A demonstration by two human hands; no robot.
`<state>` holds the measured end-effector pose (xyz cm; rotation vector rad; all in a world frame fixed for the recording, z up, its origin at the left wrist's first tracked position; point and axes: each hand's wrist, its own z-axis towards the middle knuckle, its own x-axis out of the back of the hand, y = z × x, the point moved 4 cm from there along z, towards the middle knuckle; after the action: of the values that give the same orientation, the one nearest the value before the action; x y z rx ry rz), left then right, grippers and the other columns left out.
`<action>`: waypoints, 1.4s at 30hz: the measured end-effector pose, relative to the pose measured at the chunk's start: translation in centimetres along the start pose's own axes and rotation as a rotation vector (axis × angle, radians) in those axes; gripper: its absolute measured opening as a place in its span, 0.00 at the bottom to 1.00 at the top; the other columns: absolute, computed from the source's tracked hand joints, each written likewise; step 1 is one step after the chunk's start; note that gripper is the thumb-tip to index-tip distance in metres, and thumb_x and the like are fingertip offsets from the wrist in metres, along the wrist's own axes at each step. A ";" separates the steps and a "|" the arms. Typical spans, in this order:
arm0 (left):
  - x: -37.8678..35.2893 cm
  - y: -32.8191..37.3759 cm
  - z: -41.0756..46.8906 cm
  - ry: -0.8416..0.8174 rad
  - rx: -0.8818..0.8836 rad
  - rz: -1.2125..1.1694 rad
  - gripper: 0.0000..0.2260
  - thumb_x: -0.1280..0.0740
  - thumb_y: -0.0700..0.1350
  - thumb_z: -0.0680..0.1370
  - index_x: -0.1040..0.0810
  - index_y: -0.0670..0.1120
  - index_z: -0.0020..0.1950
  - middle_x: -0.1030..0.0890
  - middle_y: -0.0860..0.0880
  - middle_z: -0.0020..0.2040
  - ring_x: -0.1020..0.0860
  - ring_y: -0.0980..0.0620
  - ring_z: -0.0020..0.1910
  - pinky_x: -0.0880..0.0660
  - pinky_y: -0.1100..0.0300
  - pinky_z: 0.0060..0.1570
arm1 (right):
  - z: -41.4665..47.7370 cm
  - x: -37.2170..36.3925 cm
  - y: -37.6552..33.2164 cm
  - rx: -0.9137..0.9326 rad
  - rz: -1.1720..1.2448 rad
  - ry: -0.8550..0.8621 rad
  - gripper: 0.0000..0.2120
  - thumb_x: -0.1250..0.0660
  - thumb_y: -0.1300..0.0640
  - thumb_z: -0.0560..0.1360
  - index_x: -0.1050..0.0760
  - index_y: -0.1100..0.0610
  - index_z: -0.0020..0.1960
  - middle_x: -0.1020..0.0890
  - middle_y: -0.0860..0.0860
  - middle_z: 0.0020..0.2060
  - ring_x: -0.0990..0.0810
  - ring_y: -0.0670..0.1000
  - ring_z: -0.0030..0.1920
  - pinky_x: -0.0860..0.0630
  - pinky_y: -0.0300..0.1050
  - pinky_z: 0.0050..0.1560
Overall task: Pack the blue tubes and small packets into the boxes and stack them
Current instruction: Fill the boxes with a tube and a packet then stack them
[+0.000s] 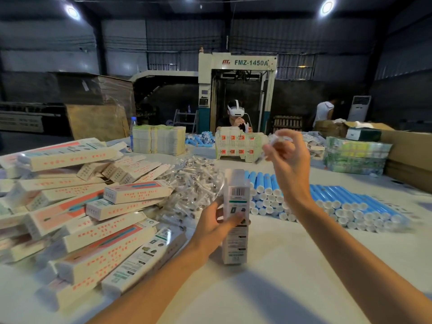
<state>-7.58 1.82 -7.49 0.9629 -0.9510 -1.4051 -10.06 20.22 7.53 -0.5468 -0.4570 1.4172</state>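
We hold a box [235,244] upright, a packet [272,140] raised above it.
Our left hand [217,220] grips the box on the table [280,272]; our right hand [289,157] pinches the packet (blurred). Blue tubes [339,202] lie right of the box, piled boxes [93,206] left.

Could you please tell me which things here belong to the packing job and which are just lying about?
Job in hand: upright box in the left grip; blurred small packet pinched in the right grip; blue tubes; heap of clear packets; pile of boxes.
Lying about: water bottle; FMZ-1450A machine; standing air conditioner; large cardboard carton.
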 end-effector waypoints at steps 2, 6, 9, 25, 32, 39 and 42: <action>-0.6 0.5 -0.3 -0.044 -0.019 -0.018 0.22 0.18 0.58 0.72 0.19 0.59 0.64 0.13 0.46 0.61 0.14 0.40 0.59 0.18 0.38 0.61 | 0.5 0.2 -1.9 0.030 -0.020 -0.059 0.15 0.27 0.61 0.79 0.27 0.58 0.62 0.15 0.49 0.46 0.14 0.50 0.49 0.16 0.45 0.52; -1.2 1.0 -0.7 -0.068 -0.028 -0.036 0.21 0.19 0.55 0.72 0.18 0.59 0.63 0.13 0.45 0.60 0.13 0.38 0.57 0.18 0.38 0.60 | -0.2 -0.7 -2.4 0.002 -0.139 -0.216 0.14 0.25 0.60 0.77 0.25 0.55 0.59 0.16 0.50 0.46 0.14 0.50 0.47 0.15 0.46 0.49; -1.4 1.2 -0.9 -0.082 -0.035 -0.042 0.22 0.20 0.52 0.74 0.20 0.53 0.66 0.13 0.43 0.60 0.13 0.38 0.55 0.18 0.38 0.60 | -1.1 -1.2 -1.4 -0.053 -0.240 -0.301 0.13 0.24 0.61 0.76 0.25 0.55 0.57 0.18 0.51 0.49 0.15 0.47 0.46 0.16 0.43 0.48; -1.1 2.0 -1.0 -0.036 -0.172 0.104 0.23 0.24 0.50 0.79 0.24 0.55 0.73 0.14 0.50 0.62 0.16 0.50 0.63 0.21 0.41 0.66 | -9.1 0.6 3.2 -0.135 -0.133 -0.343 0.15 0.31 0.52 0.82 0.28 0.45 0.68 0.17 0.42 0.58 0.17 0.49 0.57 0.21 0.44 0.56; -0.9 3.1 -1.1 -0.089 -0.307 0.208 0.34 0.25 0.48 0.80 0.37 0.63 0.81 0.15 0.47 0.60 0.16 0.45 0.61 0.17 0.47 0.61 | -9.5 0.3 3.5 -0.159 -0.018 -0.400 0.19 0.28 0.59 0.80 0.26 0.49 0.69 0.17 0.46 0.58 0.17 0.54 0.56 0.18 0.50 0.58; -1.2 3.6 -1.1 -0.111 -0.353 0.252 0.28 0.26 0.48 0.80 0.35 0.53 0.76 0.15 0.47 0.59 0.16 0.44 0.59 0.16 0.44 0.57 | -8.7 0.2 3.3 -0.132 -0.137 -0.497 0.13 0.29 0.57 0.81 0.25 0.49 0.64 0.18 0.39 0.57 0.19 0.46 0.60 0.20 0.41 0.58; -1.2 3.6 -1.0 -0.117 -0.338 0.263 0.29 0.25 0.44 0.80 0.35 0.53 0.76 0.16 0.48 0.57 0.16 0.44 0.57 0.15 0.44 0.56 | -8.5 0.1 2.9 -0.154 -0.044 -0.454 0.08 0.33 0.49 0.84 0.25 0.48 0.62 0.17 0.42 0.57 0.18 0.46 0.60 0.19 0.41 0.56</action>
<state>-5.36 2.80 -4.42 0.4896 -0.8555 -1.3526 -7.21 19.78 -0.99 -0.3311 -0.9409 1.4710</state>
